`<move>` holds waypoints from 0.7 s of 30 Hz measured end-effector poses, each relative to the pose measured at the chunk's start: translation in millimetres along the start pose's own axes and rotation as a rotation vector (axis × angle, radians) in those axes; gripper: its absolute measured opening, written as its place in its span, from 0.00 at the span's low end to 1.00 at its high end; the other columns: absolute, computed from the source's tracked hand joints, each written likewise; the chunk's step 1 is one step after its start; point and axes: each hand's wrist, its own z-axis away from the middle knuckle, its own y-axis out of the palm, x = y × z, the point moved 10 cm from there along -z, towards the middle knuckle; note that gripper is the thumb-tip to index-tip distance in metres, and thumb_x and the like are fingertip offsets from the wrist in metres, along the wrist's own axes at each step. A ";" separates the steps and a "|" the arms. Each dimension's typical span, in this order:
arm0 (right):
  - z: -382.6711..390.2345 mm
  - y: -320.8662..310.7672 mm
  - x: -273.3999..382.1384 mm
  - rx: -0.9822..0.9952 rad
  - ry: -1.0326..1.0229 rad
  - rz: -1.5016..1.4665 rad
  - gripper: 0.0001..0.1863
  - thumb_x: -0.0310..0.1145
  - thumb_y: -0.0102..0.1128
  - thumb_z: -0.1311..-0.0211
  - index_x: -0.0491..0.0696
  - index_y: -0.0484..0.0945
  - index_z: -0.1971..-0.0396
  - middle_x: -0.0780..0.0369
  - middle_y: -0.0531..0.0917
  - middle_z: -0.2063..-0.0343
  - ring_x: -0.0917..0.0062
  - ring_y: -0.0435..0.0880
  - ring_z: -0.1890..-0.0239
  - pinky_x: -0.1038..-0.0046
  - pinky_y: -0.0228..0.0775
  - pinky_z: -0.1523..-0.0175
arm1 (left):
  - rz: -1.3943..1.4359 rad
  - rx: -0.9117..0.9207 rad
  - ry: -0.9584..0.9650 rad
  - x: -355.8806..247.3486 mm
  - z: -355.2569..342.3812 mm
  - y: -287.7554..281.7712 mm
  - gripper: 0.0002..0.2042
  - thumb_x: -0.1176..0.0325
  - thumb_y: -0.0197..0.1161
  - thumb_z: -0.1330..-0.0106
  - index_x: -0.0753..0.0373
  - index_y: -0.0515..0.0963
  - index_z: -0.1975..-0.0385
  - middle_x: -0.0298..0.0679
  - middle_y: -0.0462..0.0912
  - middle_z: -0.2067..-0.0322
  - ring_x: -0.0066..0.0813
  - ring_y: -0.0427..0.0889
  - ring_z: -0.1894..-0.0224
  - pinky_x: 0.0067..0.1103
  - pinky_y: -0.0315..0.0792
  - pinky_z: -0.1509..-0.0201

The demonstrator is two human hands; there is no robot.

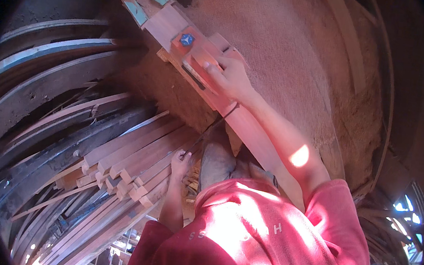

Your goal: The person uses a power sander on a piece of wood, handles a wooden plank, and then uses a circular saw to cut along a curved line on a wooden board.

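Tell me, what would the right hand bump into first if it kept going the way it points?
Probably the blue star-shaped knob on the wooden machine bed. The right hand points up along it, though depth is hard to judge.

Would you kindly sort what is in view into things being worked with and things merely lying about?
In use: right hand pressing the wooden jig; left hand holding a thin dark rod.
Lying about: stack of wooden strips; curved dark planks; sawdust heap.

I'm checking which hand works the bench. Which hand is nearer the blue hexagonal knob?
Right. The right hand rests on the wooden piece just beside the blue hexagonal knob. The left hand is far below it, by the stacked wooden slats.
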 end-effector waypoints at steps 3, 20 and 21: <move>-33.1 12.4 6.9 0.012 0.006 0.068 0.31 0.56 0.56 0.35 0.36 0.81 0.72 0.44 0.79 0.78 0.56 0.81 0.74 0.57 0.70 0.66 | 0.010 -0.037 0.062 -20.2 -6.5 -3.7 0.13 0.64 0.70 0.35 0.70 0.79 0.63 0.38 0.81 0.63 0.24 0.78 0.58 0.22 0.74 0.50; -49.5 22.3 20.0 -0.027 -0.259 0.039 0.30 0.59 0.54 0.33 0.44 0.84 0.55 0.50 0.86 0.67 0.62 0.86 0.61 0.63 0.75 0.54 | 0.101 -0.175 0.240 -78.4 15.7 8.6 0.07 0.70 0.67 0.32 0.67 0.79 0.64 0.34 0.82 0.63 0.19 0.77 0.60 0.20 0.73 0.52; -25.1 17.1 7.6 0.009 -0.242 0.049 0.30 0.59 0.55 0.32 0.44 0.84 0.55 0.50 0.86 0.66 0.62 0.86 0.60 0.63 0.75 0.53 | 0.076 -0.194 0.216 -48.4 17.8 7.0 0.07 0.70 0.67 0.32 0.68 0.79 0.64 0.35 0.84 0.62 0.20 0.79 0.59 0.20 0.73 0.52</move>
